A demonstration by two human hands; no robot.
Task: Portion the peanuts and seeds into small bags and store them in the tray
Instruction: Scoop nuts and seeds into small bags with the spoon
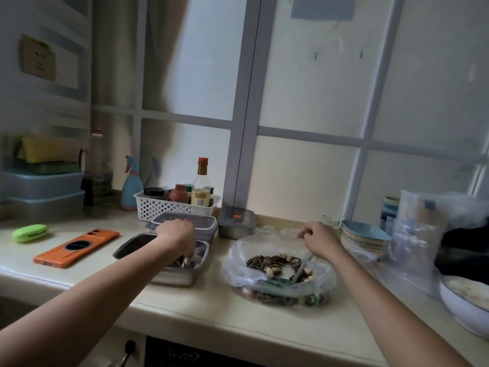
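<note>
A big clear plastic bag (238, 263) lies open on the counter, holding a mix of peanuts and striped seeds (275, 262). A green spoon (284, 279) lies in the mix. My right hand (321, 238) grips the spoon's pale handle above the bag. Left of the bag stands a metal tray (132, 246). My left hand (176, 234) reaches down into the tray, fingers curled around a small filled bag (189, 259) whose outline is blurred. More clear small bags (412, 234) stand at the right.
Behind the tray sit stacked lidded containers (201, 221) and a steel box (236, 225). A white basket of bottles (158, 205), a spray bottle (131, 184), an orange phone (76, 247), a green case (31, 233), stacked bowls (362, 238) and a white dish (460, 303) crowd the counter.
</note>
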